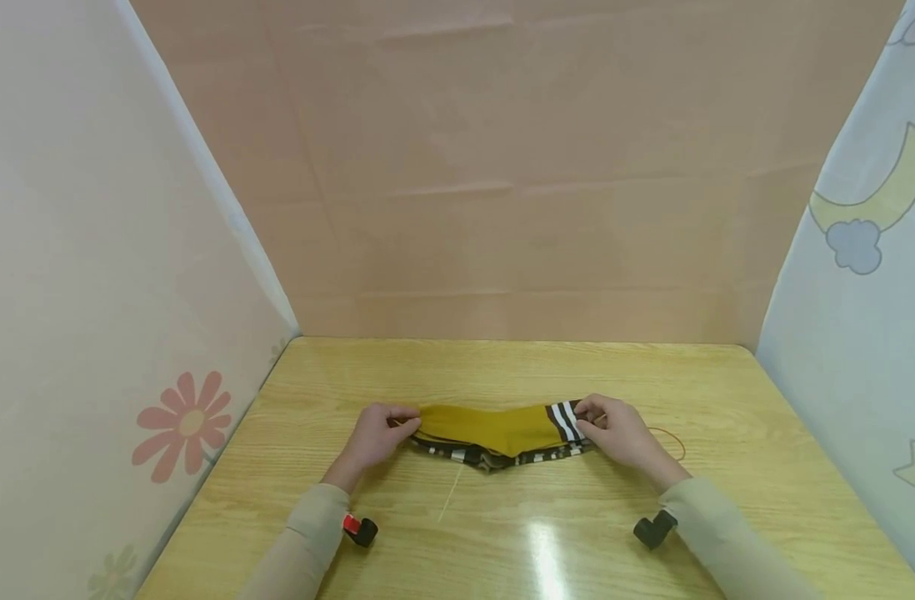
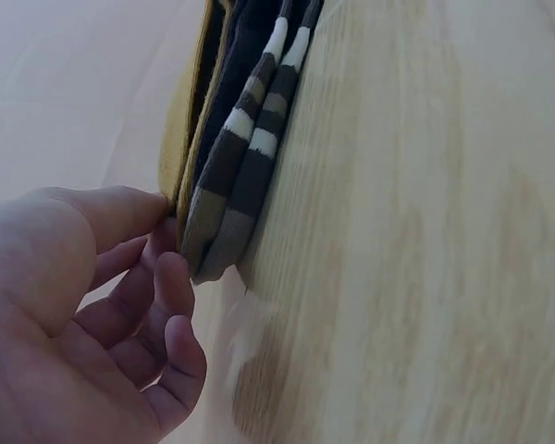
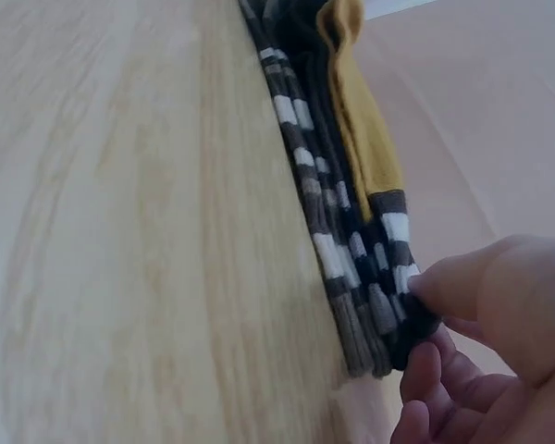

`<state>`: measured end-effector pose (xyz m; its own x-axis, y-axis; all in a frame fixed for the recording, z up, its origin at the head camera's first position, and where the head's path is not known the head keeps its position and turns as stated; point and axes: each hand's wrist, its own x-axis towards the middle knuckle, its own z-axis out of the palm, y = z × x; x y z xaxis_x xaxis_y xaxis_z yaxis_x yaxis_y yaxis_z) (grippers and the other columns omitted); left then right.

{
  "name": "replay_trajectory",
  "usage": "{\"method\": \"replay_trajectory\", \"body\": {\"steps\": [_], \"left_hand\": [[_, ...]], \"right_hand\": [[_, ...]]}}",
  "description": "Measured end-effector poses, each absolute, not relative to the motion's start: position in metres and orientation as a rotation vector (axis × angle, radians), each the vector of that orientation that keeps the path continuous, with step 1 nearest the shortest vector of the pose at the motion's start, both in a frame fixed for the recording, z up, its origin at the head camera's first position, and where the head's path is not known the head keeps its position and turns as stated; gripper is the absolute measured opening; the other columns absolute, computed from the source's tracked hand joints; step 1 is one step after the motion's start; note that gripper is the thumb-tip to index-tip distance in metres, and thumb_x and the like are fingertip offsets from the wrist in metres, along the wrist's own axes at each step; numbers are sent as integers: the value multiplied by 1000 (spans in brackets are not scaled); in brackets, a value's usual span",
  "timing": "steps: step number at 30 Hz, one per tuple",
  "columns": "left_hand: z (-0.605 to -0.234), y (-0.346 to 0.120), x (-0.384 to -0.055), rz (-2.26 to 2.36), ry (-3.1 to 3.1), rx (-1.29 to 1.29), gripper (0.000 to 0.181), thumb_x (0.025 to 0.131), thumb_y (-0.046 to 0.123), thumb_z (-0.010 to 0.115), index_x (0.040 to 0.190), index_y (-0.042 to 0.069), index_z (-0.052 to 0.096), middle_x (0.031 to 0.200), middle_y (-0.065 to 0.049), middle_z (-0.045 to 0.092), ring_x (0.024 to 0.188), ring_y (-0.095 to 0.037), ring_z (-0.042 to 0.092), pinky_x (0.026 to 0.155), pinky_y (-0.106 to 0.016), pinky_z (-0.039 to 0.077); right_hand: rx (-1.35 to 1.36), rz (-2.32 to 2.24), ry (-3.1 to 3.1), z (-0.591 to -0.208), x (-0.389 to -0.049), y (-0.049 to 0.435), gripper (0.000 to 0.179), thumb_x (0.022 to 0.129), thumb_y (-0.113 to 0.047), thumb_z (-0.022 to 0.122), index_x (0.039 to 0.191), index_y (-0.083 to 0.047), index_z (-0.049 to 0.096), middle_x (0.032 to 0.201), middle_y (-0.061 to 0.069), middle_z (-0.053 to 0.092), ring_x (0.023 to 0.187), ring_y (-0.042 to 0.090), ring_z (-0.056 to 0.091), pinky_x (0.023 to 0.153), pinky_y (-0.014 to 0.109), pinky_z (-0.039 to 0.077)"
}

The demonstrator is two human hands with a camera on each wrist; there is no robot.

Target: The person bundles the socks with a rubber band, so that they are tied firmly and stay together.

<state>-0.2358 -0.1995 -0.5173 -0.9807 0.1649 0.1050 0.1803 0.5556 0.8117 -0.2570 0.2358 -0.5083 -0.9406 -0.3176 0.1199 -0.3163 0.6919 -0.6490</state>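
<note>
A mustard-yellow sock (image 1: 495,425) with a dark, white-striped cuff (image 1: 565,421) lies on top of several socks. Beneath it show dark socks with white and brown patches (image 2: 245,166), layered lengthwise. At the left end my left hand (image 1: 378,433) pinches the yellow sock's tip between thumb and fingers; the other fingers curl loosely beside the stack. My right hand (image 1: 615,427) pinches the striped cuff at the opposite end, its thumb on the white stripes in the right wrist view. The patterned socks (image 3: 319,222) extend just beside those fingers.
The socks lie on a wood-grain table (image 1: 457,542). A thin orange loop (image 1: 675,442) lies by the right wrist, and a thin pale strand (image 1: 450,493) lies in front of the socks. A plain backdrop (image 1: 532,208) stands behind, with patterned sheets (image 1: 90,250) at both sides.
</note>
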Motion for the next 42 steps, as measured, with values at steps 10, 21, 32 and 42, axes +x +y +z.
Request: {"method": "replay_trajectory", "body": {"steps": [10,21,32,42], "left_hand": [[-518,-198,-237,-1396,-2799,-294,14,99,15,75,111,11,81,97,1,76,83,-12,64,75,-30,55],[-508,-183,-241,-1440,-2703,-228,29,95,8,74,124,9,72,108,-9,62,96,-23,53,83,-39,47],[-495,-149,-257,-1312,-2701,-499,24,97,13,74,120,3,73,113,-9,70,107,-28,63,95,-50,54],[-485,-105,-269,-1263,-2849,-723,27,101,16,70,125,4,71,121,-11,73,109,-27,64,96,-45,54]], "right_hand": [[-537,-1086,2891,-510,-258,235,12,101,-11,70,112,-10,69,96,2,65,84,14,62,75,37,54],[-582,-1123,2855,-510,-256,249,20,101,-13,70,121,-10,69,108,5,69,88,15,65,76,34,56],[-536,-1144,2908,-503,-254,270,25,103,-18,69,127,-8,69,113,10,70,93,20,66,76,35,56],[-490,-1091,2987,-499,-253,291,24,103,-17,70,123,-4,70,111,11,69,95,24,67,75,35,54]]}}
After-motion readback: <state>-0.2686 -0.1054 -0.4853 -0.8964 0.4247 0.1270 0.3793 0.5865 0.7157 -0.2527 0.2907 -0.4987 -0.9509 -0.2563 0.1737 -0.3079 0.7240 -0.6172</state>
